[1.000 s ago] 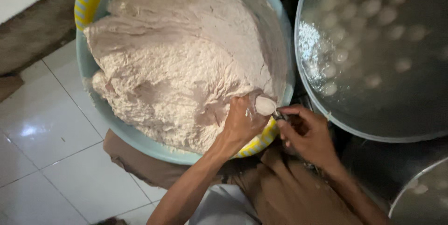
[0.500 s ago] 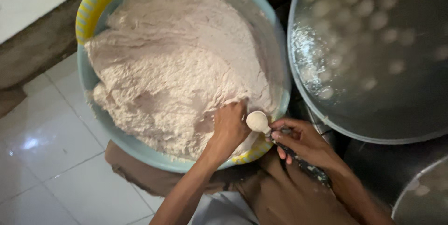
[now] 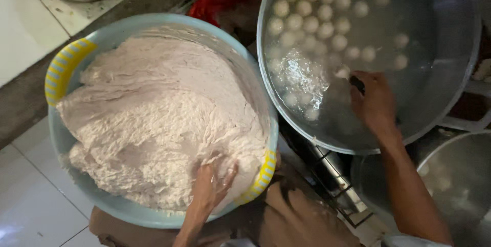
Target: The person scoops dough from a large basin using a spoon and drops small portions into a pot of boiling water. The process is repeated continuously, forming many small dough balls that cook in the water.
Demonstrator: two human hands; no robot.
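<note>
A big light-blue basin (image 3: 61, 139) with yellow striped handles holds a large mass of pale pinkish paste (image 3: 153, 119). My left hand (image 3: 212, 185) presses into the paste at the basin's near edge, fingers spread and partly sunk in. My right hand (image 3: 376, 101) hovers over a wide metal pot (image 3: 450, 73) of water to the right, its fingers closed on a small dark utensil (image 3: 357, 84). Several pale round balls (image 3: 317, 16) float in the water at the pot's far left. The water is ruffled (image 3: 302, 75) just left of my right hand.
A second metal vessel (image 3: 455, 185) sits at the lower right, partly under my right forearm. A dark stove grate (image 3: 332, 175) shows between basin and pot. Red cloth or plastic (image 3: 209, 1) lies beyond the basin. White floor tiles (image 3: 30, 211) are at left.
My right hand, which took a formed ball at the basin's edge, has moved up and right over the pot; the ball is gone from it. My left hand went back into the paste.
</note>
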